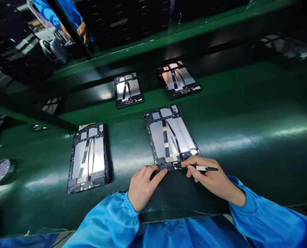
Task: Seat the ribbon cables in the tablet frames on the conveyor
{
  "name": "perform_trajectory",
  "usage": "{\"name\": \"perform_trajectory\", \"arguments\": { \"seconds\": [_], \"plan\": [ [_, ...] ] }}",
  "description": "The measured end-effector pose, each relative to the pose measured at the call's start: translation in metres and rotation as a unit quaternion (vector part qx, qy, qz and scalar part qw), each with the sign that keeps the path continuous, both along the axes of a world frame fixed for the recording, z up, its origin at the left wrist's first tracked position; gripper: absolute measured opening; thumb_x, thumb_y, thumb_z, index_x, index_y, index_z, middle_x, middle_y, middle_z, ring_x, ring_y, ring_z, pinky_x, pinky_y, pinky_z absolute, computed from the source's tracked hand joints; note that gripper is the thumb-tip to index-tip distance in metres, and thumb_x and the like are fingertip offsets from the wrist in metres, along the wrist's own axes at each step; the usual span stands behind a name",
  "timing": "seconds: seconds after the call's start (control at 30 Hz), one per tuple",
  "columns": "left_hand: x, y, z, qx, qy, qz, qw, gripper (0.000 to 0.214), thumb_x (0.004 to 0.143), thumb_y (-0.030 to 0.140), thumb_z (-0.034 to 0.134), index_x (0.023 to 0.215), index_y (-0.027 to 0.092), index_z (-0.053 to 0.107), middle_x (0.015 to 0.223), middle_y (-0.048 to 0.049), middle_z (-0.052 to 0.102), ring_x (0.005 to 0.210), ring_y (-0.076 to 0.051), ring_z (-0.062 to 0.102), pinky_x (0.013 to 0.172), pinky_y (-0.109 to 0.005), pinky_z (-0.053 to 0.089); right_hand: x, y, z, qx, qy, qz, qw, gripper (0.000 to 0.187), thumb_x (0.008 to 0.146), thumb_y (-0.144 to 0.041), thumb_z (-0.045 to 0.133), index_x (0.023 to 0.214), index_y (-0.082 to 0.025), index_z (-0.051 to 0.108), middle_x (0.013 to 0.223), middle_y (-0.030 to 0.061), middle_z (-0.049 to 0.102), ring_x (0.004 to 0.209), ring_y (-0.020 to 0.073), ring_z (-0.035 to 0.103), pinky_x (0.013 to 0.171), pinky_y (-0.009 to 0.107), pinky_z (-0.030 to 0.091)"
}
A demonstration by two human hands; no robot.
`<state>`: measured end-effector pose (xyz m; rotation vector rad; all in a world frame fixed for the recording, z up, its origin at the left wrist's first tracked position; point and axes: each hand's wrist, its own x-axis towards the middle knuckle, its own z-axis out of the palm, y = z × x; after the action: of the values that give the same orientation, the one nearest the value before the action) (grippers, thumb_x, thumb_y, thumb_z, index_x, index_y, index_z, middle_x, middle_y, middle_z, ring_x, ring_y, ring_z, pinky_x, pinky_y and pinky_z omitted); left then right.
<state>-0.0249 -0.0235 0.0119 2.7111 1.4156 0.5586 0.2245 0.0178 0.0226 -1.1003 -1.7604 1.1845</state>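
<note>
In the head view a tablet (174,137) lies before me with its back off, showing silvery panels, a black ribbon and a thin dark cable. My left hand (144,184) holds its lower left edge, thumb and fingers resting against the rim. Black tweezers (206,168) with a whitish section are pinched in my right hand (210,175). Their dark tips reach the small parts along the tablet's bottom edge, partly hidden by my fingers. The tablet's lower right corner is near that same hand.
Another uncovered tablet (88,158) lies to the left. Two more, a smaller-looking tablet (129,90) and a tilted tablet (178,80), lie farther back. A green post (31,110) crosses the left side. A round metal dish-like object (1,172) stands far left. Beyond, a co-worker's hands (82,31) show.
</note>
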Motion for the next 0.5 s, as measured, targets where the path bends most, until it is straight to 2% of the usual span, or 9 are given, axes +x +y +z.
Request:
{"name": "perform_trajectory", "arguments": {
  "seconds": [0.1,0.2,0.33,0.5],
  "plan": [
    [-0.003,0.001,-0.001,-0.001,-0.007,-0.001,1.000,0.030,0.099,0.018,0.049,0.126,0.025,0.060,0.105,-0.0059,0.060,0.090,-0.019,0.055,0.073,-0.029,0.049,0.004,0.000,-0.003,-0.016,0.014,-0.002,1.000,0.017,0.096,-0.026,0.055,0.095,-0.018,0.070,0.070,0.0009,0.066,0.049,0.0113,0.059,0.046,0.021,0.049],
    [-0.007,0.001,-0.002,0.012,-0.028,-0.019,0.999,0.031,0.098,0.016,0.050,0.126,0.024,0.061,0.106,-0.0062,0.061,0.094,-0.018,0.057,0.078,-0.029,0.050,0.001,-0.001,-0.003,-0.043,0.034,0.027,0.998,0.019,0.098,-0.027,0.053,0.102,-0.018,0.070,0.072,0.0017,0.068,0.049,0.0107,0.060,0.047,0.020,0.051],
    [-0.010,0.000,-0.003,0.038,-0.046,-0.030,0.998,0.028,0.097,0.015,0.053,0.122,0.022,0.063,0.106,-0.0062,0.064,0.096,-0.017,0.059,0.081,-0.028,0.051,-0.008,-0.002,-0.001,-0.028,0.050,0.093,0.994,0.020,0.098,-0.025,0.055,0.110,-0.019,0.070,0.087,0.0038,0.072,0.062,0.0128,0.066,0.056,0.022,0.055],
    [-0.008,0.002,-0.001,0.045,-0.043,-0.019,0.998,0.025,0.098,0.017,0.052,0.118,0.023,0.065,0.104,-0.0056,0.065,0.094,-0.016,0.060,0.080,-0.028,0.052,-0.013,-0.004,0.000,-0.023,0.043,0.135,0.990,0.021,0.100,-0.026,0.053,0.113,-0.023,0.068,0.106,0.0048,0.070,0.075,0.0154,0.068,0.068,0.027,0.059]
  ]
}}
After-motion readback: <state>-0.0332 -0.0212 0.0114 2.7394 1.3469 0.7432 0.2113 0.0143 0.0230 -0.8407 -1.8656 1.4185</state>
